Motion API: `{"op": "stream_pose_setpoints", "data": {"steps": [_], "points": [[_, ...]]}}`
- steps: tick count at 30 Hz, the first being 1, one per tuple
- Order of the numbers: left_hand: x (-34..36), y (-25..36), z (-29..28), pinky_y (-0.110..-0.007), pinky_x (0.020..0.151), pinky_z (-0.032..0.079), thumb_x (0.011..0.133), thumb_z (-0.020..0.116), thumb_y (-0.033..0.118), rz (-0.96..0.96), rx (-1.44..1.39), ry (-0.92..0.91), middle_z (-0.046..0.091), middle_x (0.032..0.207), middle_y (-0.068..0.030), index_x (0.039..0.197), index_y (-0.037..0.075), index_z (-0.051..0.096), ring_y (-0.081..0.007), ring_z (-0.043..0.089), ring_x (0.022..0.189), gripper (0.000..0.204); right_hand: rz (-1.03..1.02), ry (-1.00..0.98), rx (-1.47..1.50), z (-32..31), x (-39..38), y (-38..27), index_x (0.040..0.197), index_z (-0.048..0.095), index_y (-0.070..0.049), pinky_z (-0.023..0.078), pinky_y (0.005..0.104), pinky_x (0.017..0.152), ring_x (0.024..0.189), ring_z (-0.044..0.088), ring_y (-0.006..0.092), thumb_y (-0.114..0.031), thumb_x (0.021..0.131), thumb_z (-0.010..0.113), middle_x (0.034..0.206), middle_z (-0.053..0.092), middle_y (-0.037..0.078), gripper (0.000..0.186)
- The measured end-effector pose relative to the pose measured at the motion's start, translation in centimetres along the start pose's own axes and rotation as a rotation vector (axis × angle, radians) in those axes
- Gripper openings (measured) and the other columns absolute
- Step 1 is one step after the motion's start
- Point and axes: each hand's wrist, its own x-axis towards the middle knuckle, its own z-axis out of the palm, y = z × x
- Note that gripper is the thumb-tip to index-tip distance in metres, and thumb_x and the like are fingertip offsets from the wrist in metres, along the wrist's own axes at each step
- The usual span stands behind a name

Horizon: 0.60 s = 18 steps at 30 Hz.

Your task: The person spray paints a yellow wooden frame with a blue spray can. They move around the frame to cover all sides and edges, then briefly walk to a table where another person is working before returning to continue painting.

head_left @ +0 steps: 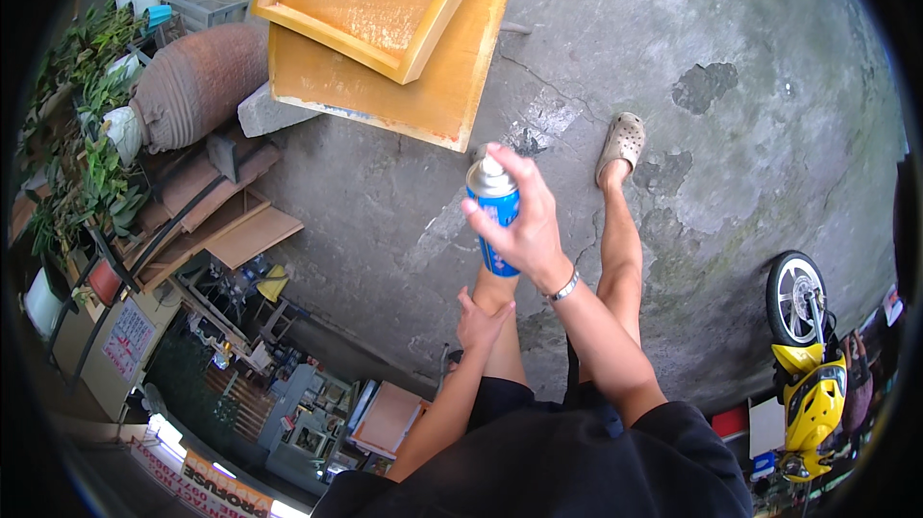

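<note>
My right hand (529, 220) is closed round a blue spray can (498, 210) with a silver top, held upright over the floor. Its index finger rests at the white nozzle. My left hand (481, 321) grips my left leg near the knee, with its fingers partly wrapped round it. Just beyond the can, a yellow board (385, 119) with worn paint along its near edge is raised above the floor. On top of it lies a yellow frame (351, 37) with a raised rim and a curved side. Whitish speckles mark its inner panel.
Grey, patchy concrete (731, 172) surrounds my sandalled foot (623, 143). At the left are a large clay jar (197, 85) lying on its side, a concrete block (274, 112), stacked boards (212, 201) and leafy plants (106, 124). A yellow motorcycle (812, 403) stands at the right.
</note>
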Motion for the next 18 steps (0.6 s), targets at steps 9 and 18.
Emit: {"op": "stream_pose_setpoints", "data": {"steps": [9, 18], "points": [[1.3, -0.7, 0.6, -0.051, 0.099, 0.051, 0.075, 0.084, 0.055, -0.005, 0.103, 0.045, 0.063, 0.131, -0.0284, 0.153, 0.007, 0.03, -0.043, 0.065, 0.117, 0.107, -0.133, 0.417, -0.033, -2.4, 10.4, 2.9, 0.139, 0.053, -0.007, 0.056, 0.0403, 0.086, 0.099, 0.071, 0.0262, -0.025, 0.086, 0.084, 0.113, 0.069, 0.016, 0.064], [1.9, -1.5, 0.8, -0.051, 0.103, 0.049, 0.074, 0.085, 0.056, 0.037, 0.102, 0.046, 0.064, 0.132, -0.0277, 0.154, 0.008, 0.03, -0.0435, 0.064, 0.121, 0.109, -0.036, 0.469, 0.039, -2.9, 10.1, 2.3, 0.14, 0.05, -0.007, 0.057, 0.0353, 0.082, 0.091, 0.07, 0.0203, -0.023, 0.087, 0.084, 0.107, 0.071, 0.013, 0.065]]}}
